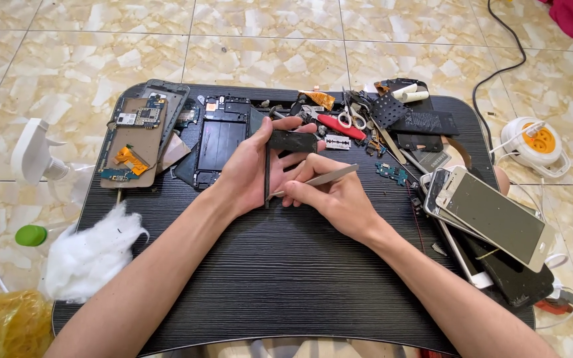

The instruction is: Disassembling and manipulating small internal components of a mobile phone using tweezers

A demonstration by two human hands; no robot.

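At the centre of the frame, the left hand [250, 176] is clamped on a dark flat phone part [291, 140], held just above the black counter [280, 278]. The right hand [336, 199] pinches metal tweezers [323, 178], their tip reaching toward that part. An opened phone body [217, 142] lies just behind the hands, a white phone [495, 215] at right, and cotton wool [91, 255] at lower left.

Black wood-grain table [286, 278] on tiled floor [67, 73]; bearing opened phone [134, 136], scissors [347, 117], stacked phones [492, 215], cotton wad [91, 255].
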